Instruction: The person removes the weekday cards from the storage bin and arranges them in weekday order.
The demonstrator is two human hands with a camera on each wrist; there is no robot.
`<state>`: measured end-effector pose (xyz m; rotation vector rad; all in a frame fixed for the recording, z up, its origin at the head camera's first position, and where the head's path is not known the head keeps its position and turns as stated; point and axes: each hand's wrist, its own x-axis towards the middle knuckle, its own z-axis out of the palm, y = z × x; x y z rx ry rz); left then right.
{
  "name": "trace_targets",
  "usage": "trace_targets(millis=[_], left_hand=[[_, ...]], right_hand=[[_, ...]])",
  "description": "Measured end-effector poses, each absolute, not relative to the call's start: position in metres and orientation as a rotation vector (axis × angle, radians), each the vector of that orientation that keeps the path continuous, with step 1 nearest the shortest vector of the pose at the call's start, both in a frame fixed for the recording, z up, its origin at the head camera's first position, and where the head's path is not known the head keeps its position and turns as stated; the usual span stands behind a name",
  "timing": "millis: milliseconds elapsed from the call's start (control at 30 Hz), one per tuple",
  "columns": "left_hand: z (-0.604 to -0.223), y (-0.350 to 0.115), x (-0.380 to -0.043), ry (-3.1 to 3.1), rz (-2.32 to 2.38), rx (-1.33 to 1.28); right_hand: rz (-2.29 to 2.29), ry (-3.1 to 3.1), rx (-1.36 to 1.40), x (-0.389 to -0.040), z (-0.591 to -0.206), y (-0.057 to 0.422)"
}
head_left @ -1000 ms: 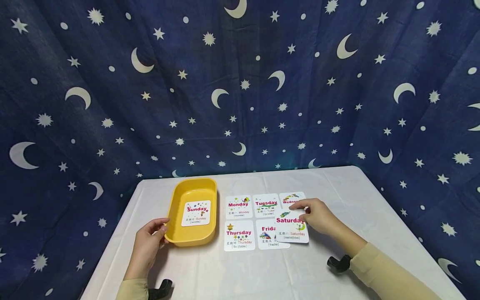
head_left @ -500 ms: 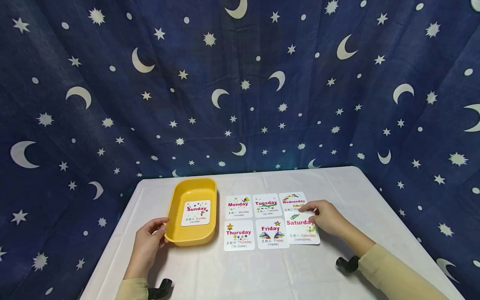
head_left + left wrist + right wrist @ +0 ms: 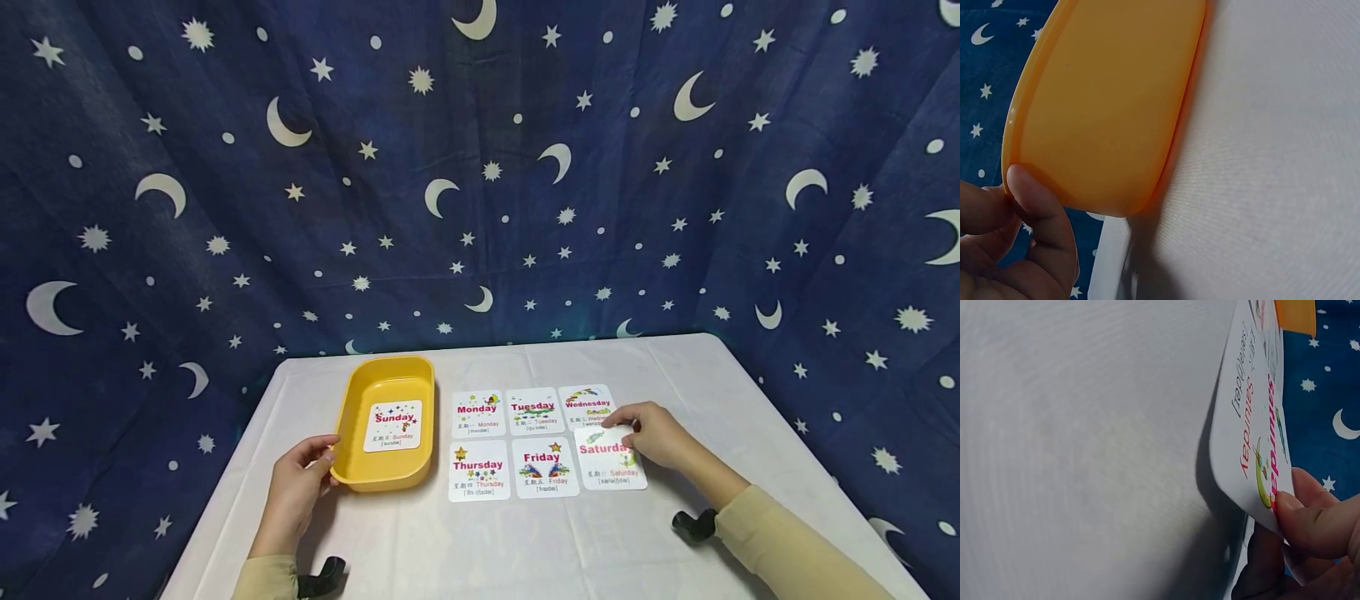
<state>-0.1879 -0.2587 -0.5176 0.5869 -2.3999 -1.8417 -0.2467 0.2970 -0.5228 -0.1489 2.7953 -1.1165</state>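
Note:
My right hand (image 3: 654, 435) pinches the right edge of the Saturday card (image 3: 604, 473), thumb on its printed face. In the right wrist view that card (image 3: 1244, 425) casts a shadow on the cloth under its near edge. Left of it lies the Friday card (image 3: 546, 482), and behind it the Wednesday card (image 3: 581, 395), partly covered by my fingertips. At the left, my left hand (image 3: 298, 483) pinches the rim of a yellow tray (image 3: 422, 475) at its near left corner. The Sunday card (image 3: 392, 433) lies inside this tray.
Monday (image 3: 476, 425), Tuesday (image 3: 532, 421) and Thursday (image 3: 478, 483) cards lie face up beside the others, forming two rows. A white cloth covers the table (image 3: 480, 550). Behind it hangs a dark blue curtain (image 3: 390, 150) with moons and stars.
My right hand has moved the Saturday card to the right, off the Friday card, which now shows whole. More of the Wednesday card shows too. My left hand stays on the tray rim.

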Motion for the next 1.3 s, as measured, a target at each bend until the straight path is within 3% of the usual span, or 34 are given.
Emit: trace_targets(millis=[1300], left_hand=[[-0.5172,-0.2581,-0.1883,-2.388,-1.862,0.590]], right_hand=[[-0.914,2.967,-0.093,-0.2451,-0.5336,0.2869]])
